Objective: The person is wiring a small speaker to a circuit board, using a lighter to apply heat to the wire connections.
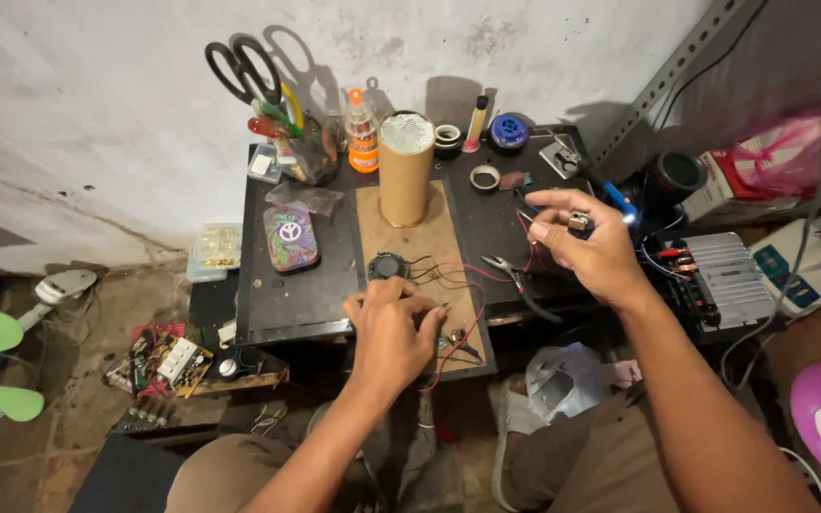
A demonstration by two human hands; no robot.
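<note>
A black desk (287, 304) is standing against a white wall. The left hand (390, 328) is curling closed on wires (448, 275) beside a small speaker (388, 267), while the right hand (589, 249) is pinching a small metal part (579, 221) above pliers (515, 278).

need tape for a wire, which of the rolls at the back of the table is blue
The blue roll at the back right, beside the tube with the dark cap. The other two rolls are dark and tan.

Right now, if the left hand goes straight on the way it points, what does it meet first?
Probably the small round black speaker just beyond the left hand, then the tall brown cardboard tube; depth is unclear.
</note>
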